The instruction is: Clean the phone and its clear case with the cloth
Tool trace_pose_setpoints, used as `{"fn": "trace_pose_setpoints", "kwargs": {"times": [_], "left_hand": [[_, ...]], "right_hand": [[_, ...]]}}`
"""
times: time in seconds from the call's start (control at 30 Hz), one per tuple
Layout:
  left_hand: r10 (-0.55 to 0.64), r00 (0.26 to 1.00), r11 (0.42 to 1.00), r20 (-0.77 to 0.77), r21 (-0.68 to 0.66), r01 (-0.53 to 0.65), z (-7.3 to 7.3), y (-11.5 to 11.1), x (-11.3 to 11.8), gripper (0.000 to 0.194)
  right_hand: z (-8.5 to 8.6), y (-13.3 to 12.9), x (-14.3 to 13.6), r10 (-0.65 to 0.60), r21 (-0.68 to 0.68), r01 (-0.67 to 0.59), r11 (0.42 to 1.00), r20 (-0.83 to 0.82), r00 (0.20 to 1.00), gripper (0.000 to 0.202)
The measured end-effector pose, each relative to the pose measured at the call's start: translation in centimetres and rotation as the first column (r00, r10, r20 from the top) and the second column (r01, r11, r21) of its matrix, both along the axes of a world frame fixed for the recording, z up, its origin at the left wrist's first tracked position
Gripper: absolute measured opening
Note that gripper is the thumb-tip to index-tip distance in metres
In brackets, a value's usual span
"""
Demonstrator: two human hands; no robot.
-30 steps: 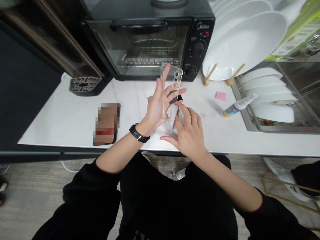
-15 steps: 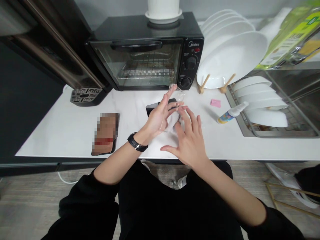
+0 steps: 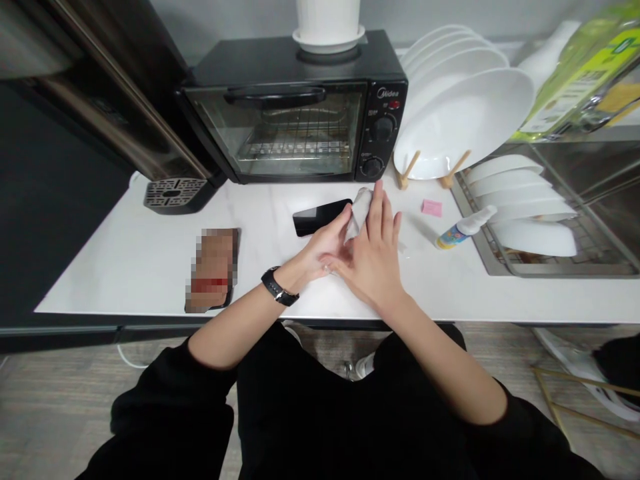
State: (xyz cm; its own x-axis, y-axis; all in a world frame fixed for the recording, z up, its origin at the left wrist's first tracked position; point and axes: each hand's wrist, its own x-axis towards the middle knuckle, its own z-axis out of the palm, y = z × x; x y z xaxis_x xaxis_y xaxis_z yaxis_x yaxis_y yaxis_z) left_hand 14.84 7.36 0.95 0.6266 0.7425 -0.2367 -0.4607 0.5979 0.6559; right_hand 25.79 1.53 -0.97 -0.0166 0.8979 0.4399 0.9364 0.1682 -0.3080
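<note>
A crumpled light-grey cloth (image 3: 359, 212) is sandwiched between my two hands above the white counter. My left hand (image 3: 326, 248) is curled against it, thumb pointing up and away; its other fingers are mostly hidden. Flat over the cloth lies my right hand (image 3: 377, 257), fingers stretched forward, its thumb reaching across to the left palm. A black phone (image 3: 314, 219) rests on the counter just behind my left hand. Right of my hands stands a small spray bottle (image 3: 456, 235) with a blue and yellow label. Any clear film inside the hands cannot be made out.
Behind is a toaster oven (image 3: 295, 127) with a white pot (image 3: 327, 20) on top. Another phone (image 3: 215, 267), its screen blurred, lies left. White plates (image 3: 465, 113) stand in a rack, bowls (image 3: 530, 237) in the sink (image 3: 555, 275). A pink slip (image 3: 431, 207) lies near the bottle.
My hands have come together around the grey cloth. The left fingers, earlier raised with clear film on them, are now folded behind it. More of the black phone shows.
</note>
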Motion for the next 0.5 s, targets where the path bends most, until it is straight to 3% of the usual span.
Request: {"fn": "trace_pose_setpoints", "kwargs": {"times": [0.23,0.37,0.5], "left_hand": [[-0.075,0.997,0.979,-0.009,0.188,0.075,-0.2,0.2,-0.9,0.052],[-0.007,0.994,0.960,-0.110,0.279,0.037,1.0,-0.1,-1.4,0.056],[-0.060,0.993,0.974,-0.104,0.210,0.081,1.0,-0.3,-0.9,0.055]], "right_hand": [[0.9,-0.3,1.9,-0.093,0.035,0.088,0.995,0.177,0.980,0.096],[-0.1,-0.8,3.1,-0.092,0.112,0.079,0.991,0.118,0.989,0.094],[-0.9,-0.8,2.6,-0.046,0.125,0.043,0.991,0.026,0.999,0.100]]}}
